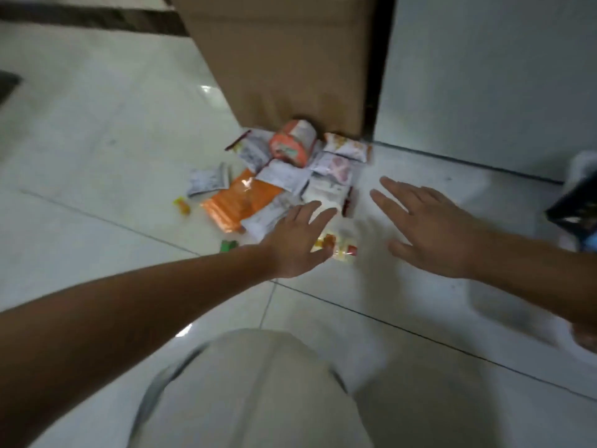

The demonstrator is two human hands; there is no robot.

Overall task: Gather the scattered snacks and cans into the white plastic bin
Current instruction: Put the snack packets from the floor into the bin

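Nothing is gripped: L hand point(300, 242) is held flat, fingers straight, over the near edge of the snack pile point(290, 176); contact w/ the packets can't be told (blur). R hand point(429, 227) is spread open above the floor point(97, 156), just right of the pile. Snacks are heaped on the floor against the foot of a cardboard box point(290, 59), incl. an orange bag point(239, 202). A clear candy packet point(342, 252) is seen beside the L thumb.

Glossy pale tiled floor point(97, 150) with dark grout, a brown cardboard box point(284, 59) against the white wall point(484, 76).
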